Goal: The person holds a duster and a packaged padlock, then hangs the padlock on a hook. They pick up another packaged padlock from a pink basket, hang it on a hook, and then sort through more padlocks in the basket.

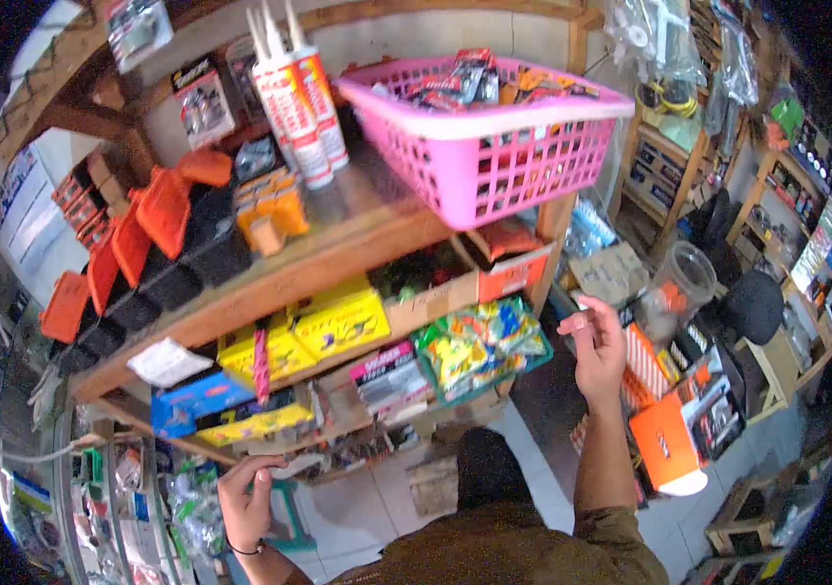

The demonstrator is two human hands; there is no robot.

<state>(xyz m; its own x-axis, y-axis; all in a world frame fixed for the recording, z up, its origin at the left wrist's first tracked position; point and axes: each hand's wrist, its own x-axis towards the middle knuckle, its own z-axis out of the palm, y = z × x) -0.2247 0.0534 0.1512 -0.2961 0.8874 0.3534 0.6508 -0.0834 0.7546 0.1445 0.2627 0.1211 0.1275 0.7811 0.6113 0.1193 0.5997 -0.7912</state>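
While my left hand pinches a small pale item at lower left, my right hand, half-curled and empty, could knock the packets beside it.

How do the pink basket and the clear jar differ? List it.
The pink basket is opaque, latticed and rectangular; the clear jar is see-through, smooth-walled and round. The basket sits on the top shelf, above the right hand; the jar stands lower, to that hand's right. The basket is heaped with packets; what the jar holds is unclear. Both are open-topped containers.
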